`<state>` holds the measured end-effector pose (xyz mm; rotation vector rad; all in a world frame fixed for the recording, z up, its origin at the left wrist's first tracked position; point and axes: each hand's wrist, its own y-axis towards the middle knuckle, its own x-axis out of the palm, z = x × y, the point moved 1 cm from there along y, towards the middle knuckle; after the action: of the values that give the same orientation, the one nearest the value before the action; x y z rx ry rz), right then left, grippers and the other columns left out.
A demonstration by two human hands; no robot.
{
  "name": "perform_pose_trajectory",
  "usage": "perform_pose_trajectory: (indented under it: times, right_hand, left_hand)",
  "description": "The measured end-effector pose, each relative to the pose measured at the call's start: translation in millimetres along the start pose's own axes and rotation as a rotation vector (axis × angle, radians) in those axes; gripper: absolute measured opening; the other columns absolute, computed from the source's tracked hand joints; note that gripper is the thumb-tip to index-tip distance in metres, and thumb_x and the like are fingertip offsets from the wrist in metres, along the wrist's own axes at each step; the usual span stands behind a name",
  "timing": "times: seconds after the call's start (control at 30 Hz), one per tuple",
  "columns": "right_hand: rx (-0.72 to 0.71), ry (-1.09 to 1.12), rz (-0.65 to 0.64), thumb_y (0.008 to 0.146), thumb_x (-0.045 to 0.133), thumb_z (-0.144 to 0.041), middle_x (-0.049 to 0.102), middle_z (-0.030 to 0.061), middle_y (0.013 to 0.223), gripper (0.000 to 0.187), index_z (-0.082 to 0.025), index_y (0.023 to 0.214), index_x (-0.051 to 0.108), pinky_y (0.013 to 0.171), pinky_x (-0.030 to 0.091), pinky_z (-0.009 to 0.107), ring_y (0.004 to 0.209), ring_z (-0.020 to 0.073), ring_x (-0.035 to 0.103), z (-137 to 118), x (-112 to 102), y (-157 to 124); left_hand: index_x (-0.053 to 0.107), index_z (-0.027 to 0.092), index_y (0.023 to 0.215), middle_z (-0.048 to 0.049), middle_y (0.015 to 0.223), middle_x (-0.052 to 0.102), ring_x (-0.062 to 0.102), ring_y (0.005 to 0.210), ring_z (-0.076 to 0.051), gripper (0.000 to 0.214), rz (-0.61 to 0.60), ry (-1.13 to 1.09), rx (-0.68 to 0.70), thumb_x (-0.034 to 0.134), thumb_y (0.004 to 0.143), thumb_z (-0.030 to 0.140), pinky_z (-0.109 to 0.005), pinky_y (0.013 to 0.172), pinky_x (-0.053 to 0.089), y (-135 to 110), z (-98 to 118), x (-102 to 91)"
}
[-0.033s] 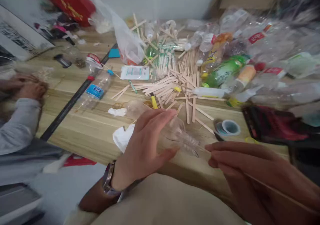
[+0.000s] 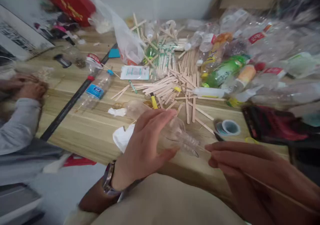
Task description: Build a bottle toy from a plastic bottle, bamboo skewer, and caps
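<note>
A clear plastic bottle (image 2: 178,127) lies on its side near the table's front edge, its neck pointing right. My left hand (image 2: 147,141), with a watch at the wrist, curves around the bottle's body, thumb on the near side and fingers on the far side. My right hand (image 2: 245,161) pinches a thin wooden skewer (image 2: 272,187) between thumb and fingertips. The skewer's front end reaches toward the bottle's neck; whether it is inside I cannot tell. White tissue (image 2: 122,137) lies beside my left hand, and another clear bottle (image 2: 136,110) lies behind it.
Flat wooden sticks (image 2: 165,87) are heaped mid-table. Many empty bottles (image 2: 270,62) crowd the right side. A tape roll (image 2: 230,127) and a dark red-and-black item (image 2: 270,128) lie near my right hand. At left, another person's hands (image 2: 31,88) rest by the table; a labelled bottle (image 2: 96,90) lies nearer.
</note>
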<state>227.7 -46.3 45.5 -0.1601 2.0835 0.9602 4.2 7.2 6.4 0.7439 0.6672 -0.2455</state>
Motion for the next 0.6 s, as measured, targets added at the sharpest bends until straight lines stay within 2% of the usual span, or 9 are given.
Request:
perform_pose_trajectory:
  times: [0.17, 0.37, 0.6]
  right_hand:
    - [-0.019, 0.005, -0.014, 0.097, 0.055, -0.012, 0.070, 0.0008, 0.102, 0.020, -0.017, 0.115, 0.062, 0.097, 0.047, 0.009, 0.095, 0.0071, 0.068, 1.3, 1.7, 1.5]
    - [0.040, -0.011, 0.055, 0.100, 0.050, -0.011, 0.068, -0.0005, 0.098, 0.016, -0.019, 0.109, 0.060, 0.095, 0.046, 0.006, 0.092, 0.0040, 0.065, -5.2, 6.2, 7.8]
    - [0.053, -0.042, 0.061, 0.100, 0.051, -0.012, 0.067, 0.0001, 0.099, 0.016, -0.021, 0.109, 0.060, 0.096, 0.045, 0.006, 0.093, 0.0058, 0.064, -2.4, 5.9, 5.8]
  left_hand:
    - [0.032, 0.025, 0.151, -0.0114, 0.139, 0.062, 0.052, 0.132, -0.027, 0.073, 0.023, -0.018, 0.032, 0.065, 0.090, 0.046, -0.047, 0.112, 0.042, 1.3, -0.2, -0.9]
    - [0.031, 0.025, 0.153, -0.0123, 0.139, 0.062, 0.053, 0.131, -0.028, 0.075, 0.028, -0.033, 0.056, 0.066, 0.090, 0.045, -0.049, 0.110, 0.044, 1.1, -2.1, 1.3]
    - [0.031, 0.023, 0.153, -0.0133, 0.139, 0.062, 0.052, 0.131, -0.027, 0.075, 0.037, -0.038, 0.084, 0.067, 0.090, 0.042, -0.047, 0.111, 0.043, 2.3, -0.9, 2.5]
